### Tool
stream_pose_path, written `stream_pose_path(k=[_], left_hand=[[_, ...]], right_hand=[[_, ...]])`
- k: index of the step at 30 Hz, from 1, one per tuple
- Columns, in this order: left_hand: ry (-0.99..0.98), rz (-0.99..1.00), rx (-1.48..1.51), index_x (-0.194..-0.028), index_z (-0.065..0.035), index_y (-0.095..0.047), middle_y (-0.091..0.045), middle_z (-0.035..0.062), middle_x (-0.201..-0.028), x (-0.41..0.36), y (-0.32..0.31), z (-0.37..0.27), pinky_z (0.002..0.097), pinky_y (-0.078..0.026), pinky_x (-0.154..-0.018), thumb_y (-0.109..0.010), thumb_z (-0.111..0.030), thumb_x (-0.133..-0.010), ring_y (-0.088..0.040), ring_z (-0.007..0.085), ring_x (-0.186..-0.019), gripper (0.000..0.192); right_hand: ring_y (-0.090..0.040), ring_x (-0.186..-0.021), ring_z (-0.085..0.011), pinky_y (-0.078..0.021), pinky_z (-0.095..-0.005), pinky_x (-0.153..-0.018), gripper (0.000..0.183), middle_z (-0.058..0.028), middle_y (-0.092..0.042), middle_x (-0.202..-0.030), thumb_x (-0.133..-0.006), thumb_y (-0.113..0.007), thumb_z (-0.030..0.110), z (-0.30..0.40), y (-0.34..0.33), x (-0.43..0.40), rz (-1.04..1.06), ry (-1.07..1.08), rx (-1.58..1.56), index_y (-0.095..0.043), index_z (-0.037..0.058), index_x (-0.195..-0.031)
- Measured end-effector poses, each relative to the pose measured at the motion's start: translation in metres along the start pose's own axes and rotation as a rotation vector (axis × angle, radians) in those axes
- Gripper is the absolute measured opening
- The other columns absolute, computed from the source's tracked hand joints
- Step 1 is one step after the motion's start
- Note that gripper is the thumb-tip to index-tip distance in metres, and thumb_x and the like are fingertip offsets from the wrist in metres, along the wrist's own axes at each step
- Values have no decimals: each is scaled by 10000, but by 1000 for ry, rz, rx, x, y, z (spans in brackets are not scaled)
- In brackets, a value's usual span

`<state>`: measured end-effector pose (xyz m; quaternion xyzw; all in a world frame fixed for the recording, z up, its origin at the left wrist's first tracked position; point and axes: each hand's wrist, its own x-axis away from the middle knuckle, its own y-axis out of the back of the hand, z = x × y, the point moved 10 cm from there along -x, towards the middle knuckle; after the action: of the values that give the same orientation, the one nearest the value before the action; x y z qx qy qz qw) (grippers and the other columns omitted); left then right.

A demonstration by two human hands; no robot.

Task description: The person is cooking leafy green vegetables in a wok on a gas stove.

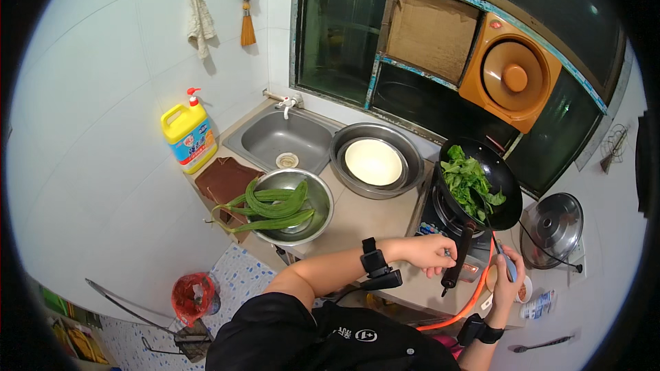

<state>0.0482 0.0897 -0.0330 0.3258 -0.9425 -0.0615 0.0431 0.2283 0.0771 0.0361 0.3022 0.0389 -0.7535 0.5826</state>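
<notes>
A black wok (502,170) stands on the gas stove (430,216) with leafy greens (466,180) heaped in its left part. My right hand (508,268) is closed around the blue-grey handle of a cooking spatula (492,242), whose head lies among the greens. Just left of the wok's dark handle (465,250), my left hand (435,253) has curled fingers near the stove knob; whether it grips anything is hidden. To the left, a steel bowl (325,206) holds several long green ridged gourds (278,208).
A steel basin (340,180) with a cream bowl (374,161) sits beside the sink (258,134). A yellow detergent jug (188,139) stands near a brown cloth (221,175). An orange gas hose (472,301) runs past the counter's front edge. A glass lid (551,229) is at right.
</notes>
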Motion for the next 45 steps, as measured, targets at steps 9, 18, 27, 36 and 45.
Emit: stream_pose_path(k=[9,18,27,36,45], left_hand=[[-34,3,36,-1037,17,-456,-576,79,-700,-3,0,-2,246,-466,-494,-508,-211,-881,-575,134,-566,281],[-51,12,21,-1023,23,-454,-587,83,-707,-2,-1,-3,252,-458,-483,-505,-231,-882,-583,140,-569,295],[-68,43,26,-993,14,-476,-585,78,-712,-4,-3,-3,252,-458,-479,-502,-241,-884,-593,141,-576,279],[-77,80,14,-994,0,-484,-574,64,-710,-2,-2,-6,241,-456,-485,-506,-236,-883,-591,133,-574,262],[-74,149,5,-1010,-20,-500,-580,55,-723,-3,-7,-7,230,-451,-488,-513,-248,-880,-586,118,-575,262]], right_hand=[[-531,-980,-185,-422,-285,-844,159,-127,-575,-1055,-802,-587,17,1,3,7,-11,2,-23,-539,-2,-953],[-532,-986,-192,-409,-293,-866,159,-138,-576,-1064,-793,-595,25,-7,4,5,-12,-50,-27,-550,-13,-941],[-534,-981,-187,-412,-293,-864,161,-128,-583,-1056,-789,-597,22,0,1,9,-27,-35,-44,-557,-6,-943],[-569,-868,-168,-466,-261,-755,125,-138,-591,-1030,-805,-561,6,6,16,15,-144,-1,-69,-564,-37,-922],[-581,-749,-160,-483,-256,-651,114,-154,-595,-990,-810,-564,19,52,35,18,-154,52,-36,-555,-47,-904]])
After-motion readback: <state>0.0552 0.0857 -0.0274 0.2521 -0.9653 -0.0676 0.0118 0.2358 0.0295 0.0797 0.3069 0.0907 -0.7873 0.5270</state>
